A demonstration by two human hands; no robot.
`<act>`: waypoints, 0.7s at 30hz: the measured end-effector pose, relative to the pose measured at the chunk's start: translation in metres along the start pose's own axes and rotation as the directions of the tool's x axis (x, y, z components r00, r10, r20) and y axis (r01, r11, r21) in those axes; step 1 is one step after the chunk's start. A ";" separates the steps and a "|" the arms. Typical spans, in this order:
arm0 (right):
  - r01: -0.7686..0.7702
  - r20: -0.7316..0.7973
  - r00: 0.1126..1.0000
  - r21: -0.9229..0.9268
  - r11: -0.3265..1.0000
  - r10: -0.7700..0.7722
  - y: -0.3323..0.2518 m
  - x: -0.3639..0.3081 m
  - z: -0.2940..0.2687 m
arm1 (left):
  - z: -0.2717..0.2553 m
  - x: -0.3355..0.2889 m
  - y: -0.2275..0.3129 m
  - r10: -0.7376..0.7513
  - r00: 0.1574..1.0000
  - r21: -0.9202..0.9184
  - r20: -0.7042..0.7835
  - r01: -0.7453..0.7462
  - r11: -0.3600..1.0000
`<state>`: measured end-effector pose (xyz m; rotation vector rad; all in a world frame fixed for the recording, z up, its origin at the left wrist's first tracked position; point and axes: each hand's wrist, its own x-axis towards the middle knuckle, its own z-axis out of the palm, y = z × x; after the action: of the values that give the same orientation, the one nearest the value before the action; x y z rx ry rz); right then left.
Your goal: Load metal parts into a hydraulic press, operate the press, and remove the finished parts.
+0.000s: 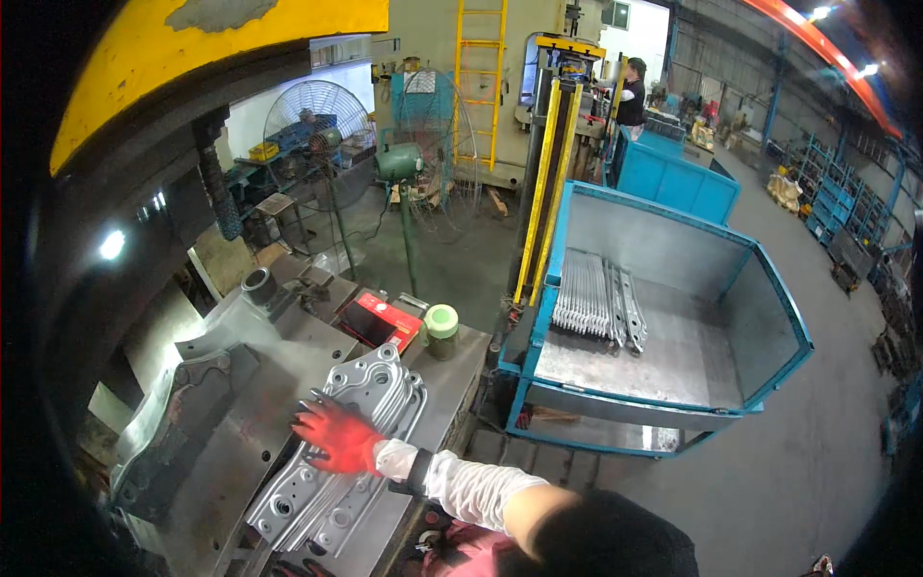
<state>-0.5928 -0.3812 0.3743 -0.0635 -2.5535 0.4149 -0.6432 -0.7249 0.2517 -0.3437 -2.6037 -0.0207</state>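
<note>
Right hand (pixel 338 438): red glove with dark fingertips, back upward, fingers spread wide and pointing left, laid across the stack of metal parts (pixel 325 486). Whether it grips an edge, cannot tell. Forearm slants in from the lower right; white sleeve (pixel 481 489), black band (pixel 419 472) at the wrist. Left hand (pixel 306 569): only a gloved bit shows at the lower edge, near the stack's near end; its state cannot be told.

Stack lies slantwise on the desk (pixel 450 387); the right hand covers part of its middle. Past its far end: red box (pixel 386 319), and just right of that a jar (pixel 442 327) with a pale green lid. Right of the desk: blue bin (pixel 663 380) with a row of similar parts (pixel 588 298) inside. Yellow posts (pixel 546 192) rise by its left side. Beyond the desk: green fan (pixel 399 163).
</note>
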 end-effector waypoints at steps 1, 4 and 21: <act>0.000 -0.008 1.000 -0.001 1.000 0.000 0.003 -0.001 0.003 | -0.007 0.001 0.004 -0.012 1.000 -0.031 0.013 0.013 0.999; 0.004 -0.016 1.000 -0.005 1.000 -0.004 0.004 -0.001 0.006 | -0.007 0.002 0.006 -0.018 0.999 -0.037 0.048 0.020 0.999; 0.010 -0.053 0.999 0.007 1.000 -0.010 0.003 -0.003 0.006 | -0.006 -0.001 0.002 -0.048 0.987 -0.074 0.155 0.060 0.995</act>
<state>-0.5936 -0.3803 0.3673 -0.0582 -2.4992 0.4133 -0.6393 -0.7238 0.2561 -0.3135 -2.7693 -0.1197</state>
